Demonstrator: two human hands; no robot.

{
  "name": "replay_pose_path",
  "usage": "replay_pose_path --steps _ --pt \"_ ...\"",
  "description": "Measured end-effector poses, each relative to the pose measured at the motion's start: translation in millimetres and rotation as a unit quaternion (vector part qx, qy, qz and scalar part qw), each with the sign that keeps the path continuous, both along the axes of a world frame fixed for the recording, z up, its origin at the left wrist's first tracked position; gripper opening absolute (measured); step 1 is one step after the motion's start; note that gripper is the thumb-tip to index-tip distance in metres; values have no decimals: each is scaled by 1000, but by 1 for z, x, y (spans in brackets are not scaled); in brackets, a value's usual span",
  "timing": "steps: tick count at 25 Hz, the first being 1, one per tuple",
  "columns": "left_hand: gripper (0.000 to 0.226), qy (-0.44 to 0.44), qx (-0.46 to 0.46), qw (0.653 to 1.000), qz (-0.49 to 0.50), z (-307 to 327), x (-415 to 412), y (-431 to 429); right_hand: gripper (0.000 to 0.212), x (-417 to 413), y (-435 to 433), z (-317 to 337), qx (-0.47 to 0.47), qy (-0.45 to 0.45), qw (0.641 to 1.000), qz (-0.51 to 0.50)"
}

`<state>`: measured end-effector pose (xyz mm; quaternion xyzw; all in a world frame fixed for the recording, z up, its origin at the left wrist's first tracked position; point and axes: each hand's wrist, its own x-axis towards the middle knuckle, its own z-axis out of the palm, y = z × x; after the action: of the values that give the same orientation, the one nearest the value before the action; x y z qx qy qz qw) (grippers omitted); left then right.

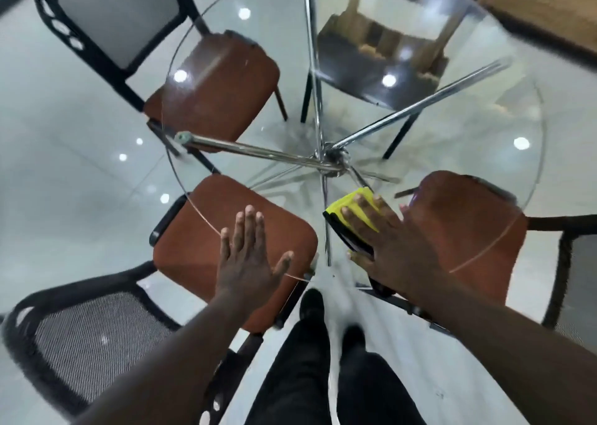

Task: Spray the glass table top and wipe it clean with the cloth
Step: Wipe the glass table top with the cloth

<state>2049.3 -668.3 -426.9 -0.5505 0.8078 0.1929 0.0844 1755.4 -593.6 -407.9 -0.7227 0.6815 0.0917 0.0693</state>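
We stand at the near edge of the round glass table top [452, 153], looking straight down through it.

Right hand [384, 247]: flat, fingers spread, pressing the cloth [347, 209] down onto the glass. The cloth is yellow on top with a black layer or edge showing at its left side; it sits on the near-right part of the table, just near of the chrome hub [332, 159] where the legs meet. No pinch here; the palm and fingers hold it down, as far as we can see.

Left hand [248, 256]: open, fingers together and straight, thumb out, holding nothing. It lies over the near-left rim of the glass; we cannot tell whether it rests on the surface or hovers just above it.

No spray bottle in view anywhere. We cannot see droplets or a wet film on the glass either; the frame is blurred and the ceiling lights reflect as bright spots, so that proves little.

Our judgement on progress: the wiping step is in hand, with spraying probably behind us, at least for this patch. How much glass is already clean we cannot read from here. The cloth is in the near-right part; the far half and the left side are well apart from it and may remain to be covered.

Around the table: brown-seated chairs [232, 227] near-left, far-left and near-right, visible through the glass, and a dark chair [371, 69] at the far side. Our black shoes [311, 305] show below the near edge.
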Motion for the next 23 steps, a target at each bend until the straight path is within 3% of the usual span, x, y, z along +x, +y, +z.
replay_pose_path --steps 4,7,10,12,14,15,17,20,23 --pt "100 0 0 1000 3 -15 2 5 85 -38 -38 -32 -43 -66 996 42" --pt "99 -11 -18 1000 -5 -18 1 2 80 -75 -161 -39 -99 -70 992 -30" --pt "94 -9 -22 1000 -6 -19 1 2 82 -23 -249 -29 -95 -87 990 -48" --pt "84 72 -24 996 41 -14 3 1 81 48 -215 -32 -116 -146 982 27" --pt "75 163 -57 974 147 -8 1 -7 72 85 -114 -34 -52 -200 970 130" --pt "73 166 -76 968 172 -6 -2 -14 69 74 -69 -30 -28 -202 964 173" --pt "74 124 -76 982 120 -7 -18 -31 71 5 -32 -33 -18 -194 963 188" --pt "78 65 -58 996 10 -23 -50 -55 70 -114 -101 -68 -46 -167 985 19" --pt "74 87 -64 994 29 -27 -74 -79 62 -121 -221 -70 -111 -153 973 -136"
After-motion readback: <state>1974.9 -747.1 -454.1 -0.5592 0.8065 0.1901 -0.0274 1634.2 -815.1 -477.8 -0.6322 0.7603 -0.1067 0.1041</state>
